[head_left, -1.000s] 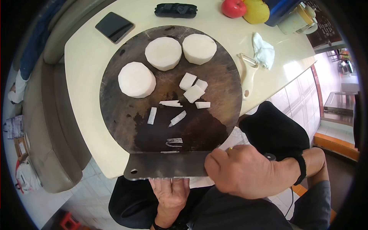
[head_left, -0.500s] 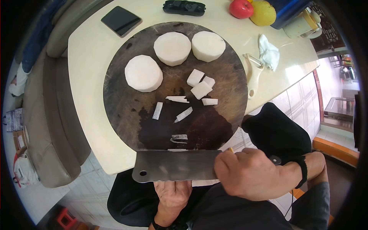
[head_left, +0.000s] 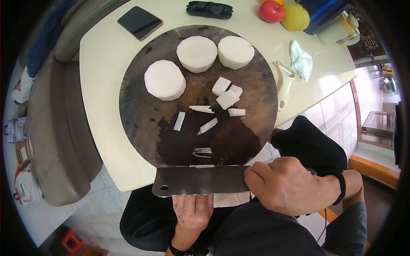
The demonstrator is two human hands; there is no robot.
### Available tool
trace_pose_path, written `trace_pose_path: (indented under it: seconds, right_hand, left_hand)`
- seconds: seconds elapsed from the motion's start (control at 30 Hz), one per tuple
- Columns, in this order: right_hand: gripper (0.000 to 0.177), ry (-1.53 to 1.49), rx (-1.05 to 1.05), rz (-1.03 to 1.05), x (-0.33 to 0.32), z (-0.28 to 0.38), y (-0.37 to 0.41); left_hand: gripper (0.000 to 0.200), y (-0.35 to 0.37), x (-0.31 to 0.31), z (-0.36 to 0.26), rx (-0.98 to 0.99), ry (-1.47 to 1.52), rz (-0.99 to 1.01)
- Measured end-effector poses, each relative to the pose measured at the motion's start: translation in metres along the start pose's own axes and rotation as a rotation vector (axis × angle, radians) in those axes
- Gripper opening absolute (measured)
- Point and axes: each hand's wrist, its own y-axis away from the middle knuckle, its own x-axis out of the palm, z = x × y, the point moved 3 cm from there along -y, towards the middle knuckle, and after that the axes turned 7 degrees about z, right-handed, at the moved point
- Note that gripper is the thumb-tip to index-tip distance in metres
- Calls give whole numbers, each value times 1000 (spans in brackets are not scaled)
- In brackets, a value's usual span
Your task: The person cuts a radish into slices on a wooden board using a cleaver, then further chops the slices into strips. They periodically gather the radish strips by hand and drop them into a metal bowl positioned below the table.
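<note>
Right hand is wrapped tight round the handle end of the cleaver. The blade lies broadside up along the near edge of the board. Left hand sits just under the blade, fingers loosely together, holding nothing I can see. Looks like a heavy, stiff slab of steel with a sharp edge, so grip it by the handle only. The thin white scraps beside it look light, wet and slippery.
</note>
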Motion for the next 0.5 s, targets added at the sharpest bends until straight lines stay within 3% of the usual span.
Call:
trace_pose_path:
  seconds: [0.1,0.4,0.5]
  right_hand:
    - [20,85,8,13,-1,3,-4]
    - [21,-79,14,-36,-6,-8,-9]
    - [24,-111,27,55,-8,-12,-4]
  left_hand:
    - [41,1,-1,-1,0,-17,6]
    - [37,-5,-1,-2,8,-45,-42]
    - [34,-6,-1,-2,15,-51,-52]
